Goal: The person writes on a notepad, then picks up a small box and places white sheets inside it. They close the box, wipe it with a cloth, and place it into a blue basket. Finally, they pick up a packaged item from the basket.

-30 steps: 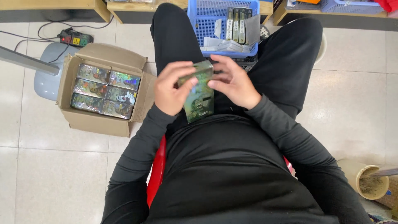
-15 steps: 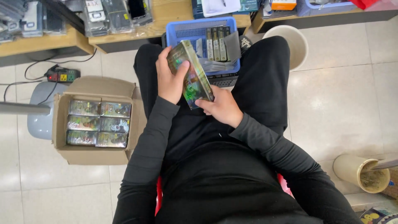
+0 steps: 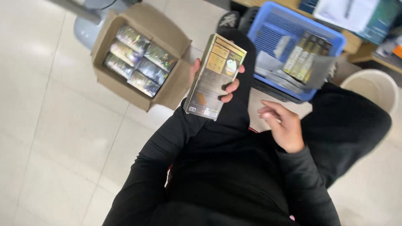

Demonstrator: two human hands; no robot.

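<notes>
Pale, glossy floor tiles [image 3: 54, 138] fill the room underfoot, and a seated person in black looks down over their own lap. The left hand [image 3: 213, 79] is clamped on a flat, slim retail box [image 3: 214, 77], thumb at its left edge and fingers [image 3: 231, 86] wrapped over the right edge, holding it upright above the left knee with a printed olive-and-gold face toward the camera. The right hand [image 3: 282, 125] hangs free over the lap, fingers loosely spread, holding nothing and well apart from the box. To handle this well, I judge the grip should stay on the box's long edges, since the smooth card face looks slippery and its corners would dent under a squeeze; the free hand could support the bottom edge. The box is stiff, rectangular and sharp-cornered, with a satin sheen. Left of it on the floor sits an open brown cardboard carton [image 3: 167, 90], matte and creased, packed with shiny film-wrapped packs in rows. To the right, a blue perforated plastic basket [image 3: 272, 33] holds similar slim boxes on edge and grey wrapping. Beyond stands a round cream bucket [image 3: 391, 98].
</notes>
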